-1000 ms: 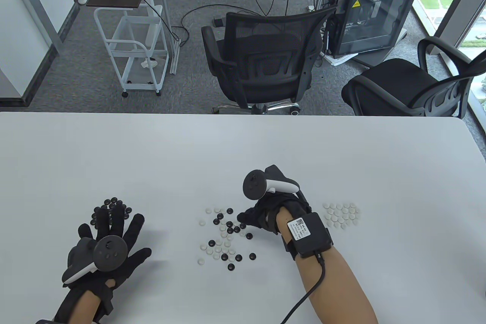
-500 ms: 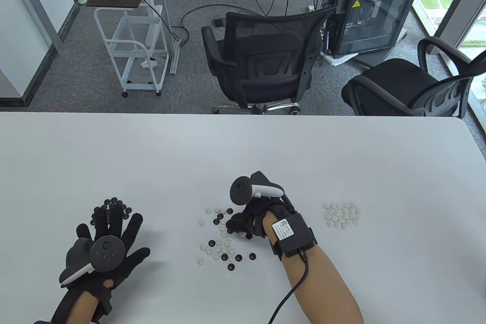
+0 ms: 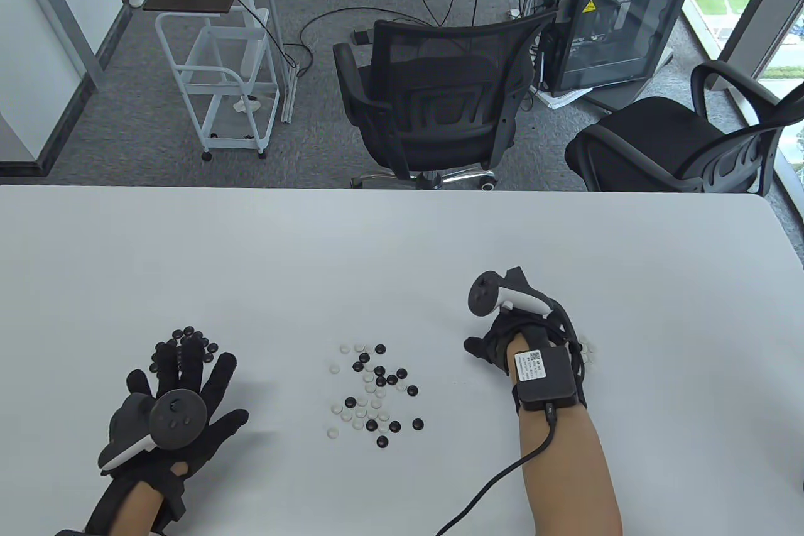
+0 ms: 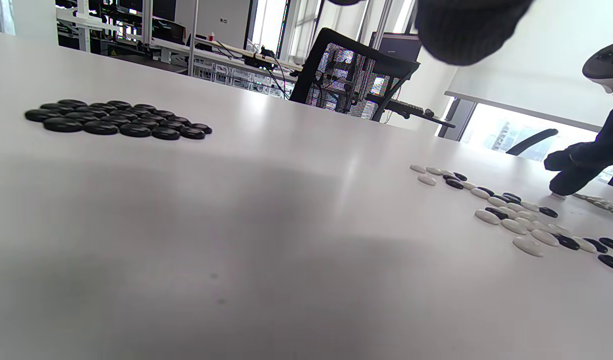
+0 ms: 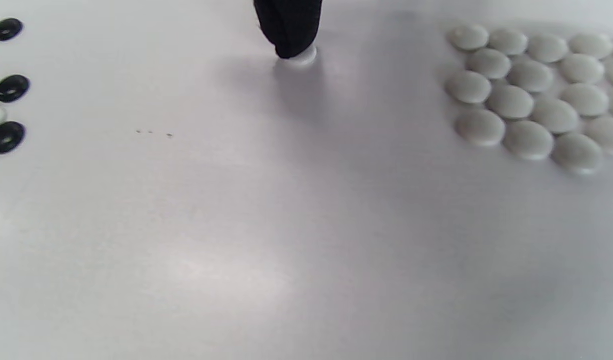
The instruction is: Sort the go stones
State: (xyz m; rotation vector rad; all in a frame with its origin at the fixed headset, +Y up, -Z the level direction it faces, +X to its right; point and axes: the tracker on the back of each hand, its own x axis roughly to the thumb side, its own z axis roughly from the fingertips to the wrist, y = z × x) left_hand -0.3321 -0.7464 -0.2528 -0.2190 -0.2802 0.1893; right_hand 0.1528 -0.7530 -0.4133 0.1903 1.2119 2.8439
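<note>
A mixed pile of black and white Go stones (image 3: 374, 388) lies at the table's middle front. A sorted group of black stones (image 3: 188, 337) lies left, and a sorted group of white stones (image 5: 531, 95) lies right. My left hand (image 3: 182, 372) rests flat with fingers spread, fingertips over the black group. My right hand (image 3: 483, 349) is between the mixed pile and the white group. One of its fingertips (image 5: 289, 30) presses a single white stone (image 5: 301, 56) onto the table, left of the white group. The hand hides most of the white group in the table view.
The white table (image 3: 402, 247) is bare behind the stones. Two black office chairs (image 3: 433, 102) and a white cart (image 3: 220, 77) stand beyond its far edge. A cable (image 3: 502, 486) runs from my right wrist box to the front edge.
My right hand left the mixed pile and moved right toward the white group, with a white stone under a fingertip. My left hand stayed put.
</note>
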